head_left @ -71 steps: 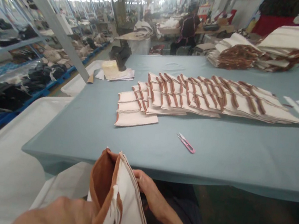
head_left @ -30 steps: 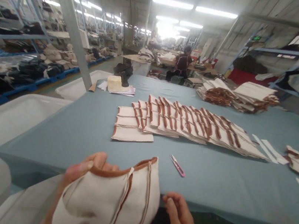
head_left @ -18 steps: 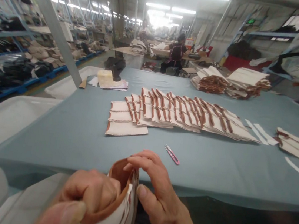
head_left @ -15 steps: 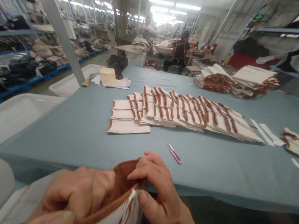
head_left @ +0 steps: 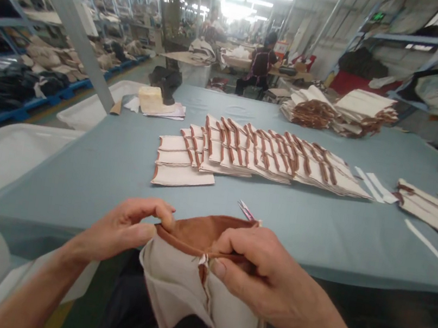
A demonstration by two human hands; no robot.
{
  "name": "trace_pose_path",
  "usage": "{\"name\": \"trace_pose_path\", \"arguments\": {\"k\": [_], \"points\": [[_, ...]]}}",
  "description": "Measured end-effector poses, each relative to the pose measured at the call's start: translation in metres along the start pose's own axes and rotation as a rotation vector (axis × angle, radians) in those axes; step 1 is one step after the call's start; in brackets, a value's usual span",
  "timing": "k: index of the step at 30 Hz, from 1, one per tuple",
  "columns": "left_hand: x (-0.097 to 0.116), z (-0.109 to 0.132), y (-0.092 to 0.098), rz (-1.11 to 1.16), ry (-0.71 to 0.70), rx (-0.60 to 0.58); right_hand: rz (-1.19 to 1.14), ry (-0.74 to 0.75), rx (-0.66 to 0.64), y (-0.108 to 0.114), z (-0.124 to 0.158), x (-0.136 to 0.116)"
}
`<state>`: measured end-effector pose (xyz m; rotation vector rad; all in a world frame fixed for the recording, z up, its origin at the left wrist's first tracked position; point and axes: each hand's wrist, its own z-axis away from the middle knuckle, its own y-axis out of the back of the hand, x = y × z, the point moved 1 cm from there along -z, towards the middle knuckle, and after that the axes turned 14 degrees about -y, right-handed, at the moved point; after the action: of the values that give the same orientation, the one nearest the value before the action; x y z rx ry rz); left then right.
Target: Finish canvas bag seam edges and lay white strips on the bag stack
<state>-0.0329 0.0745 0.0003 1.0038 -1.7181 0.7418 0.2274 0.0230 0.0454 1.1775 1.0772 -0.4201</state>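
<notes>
My left hand (head_left: pixel 146 223) pinches the brown-lined fabric bag (head_left: pixel 174 269) by its rim, right hand (head_left: pixel 268 275) clamps it further along, at the near edge of the surface (head_left: pixel 75 186), probably to spread the mouth.

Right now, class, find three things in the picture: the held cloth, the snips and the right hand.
Held cloth (head_left: pixel 181 269): head view, on its pale outer side, left of the seam.
Snips (head_left: pixel 245 210): head view, on the part showing beyond the cloth.
Right hand (head_left: pixel 270 278): head view, on its back.
</notes>
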Motion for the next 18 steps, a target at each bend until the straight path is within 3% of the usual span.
{"name": "trace_pose_path", "arguments": {"k": [3,6,10,18], "points": [[0.011,-0.011,-0.014,-0.294,-0.106,-0.320,-0.141,-0.113,-0.086,0.001,-0.001,-0.003],[0.020,-0.019,-0.033,-0.336,-0.222,-0.380,-0.306,-0.226,-0.154,-0.002,0.001,0.002],[0.027,-0.025,-0.051,-0.367,-0.256,-0.439,-0.395,-0.301,-0.135,-0.005,0.003,0.015],[0.027,-0.026,-0.049,-0.498,-0.317,-0.539,-0.559,-0.344,-0.156,-0.016,0.001,0.031]]}}
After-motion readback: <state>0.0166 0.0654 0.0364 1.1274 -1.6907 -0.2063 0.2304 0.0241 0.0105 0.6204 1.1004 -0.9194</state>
